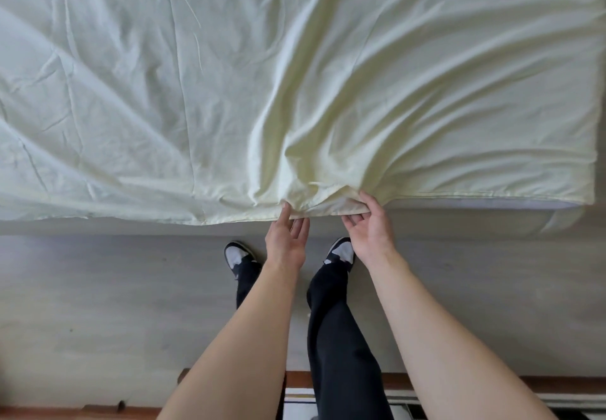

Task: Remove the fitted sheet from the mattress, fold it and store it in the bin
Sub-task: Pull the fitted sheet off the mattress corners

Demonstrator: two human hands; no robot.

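A pale yellow-green sheet [229,75] lies wrinkled across the mattress and fills the upper half of the view. Its near hem hangs over the bed's edge. Folds fan out from a bunched spot at the hem between my hands. My left hand [287,239] reaches up with fingers straight, its fingertips touching the hem. My right hand [369,226] pinches the hem, thumb on top and fingers curled beneath. A strip of bare mattress [492,204] shows under the hem at the right. No bin is in view.
Grey floor [98,288] runs along the bed's near side, where my two feet in black-and-white shoes [237,254] stand. Behind me a brown wooden edge [557,382] and a white, dark-striped object [328,403] lie along the bottom of the view.
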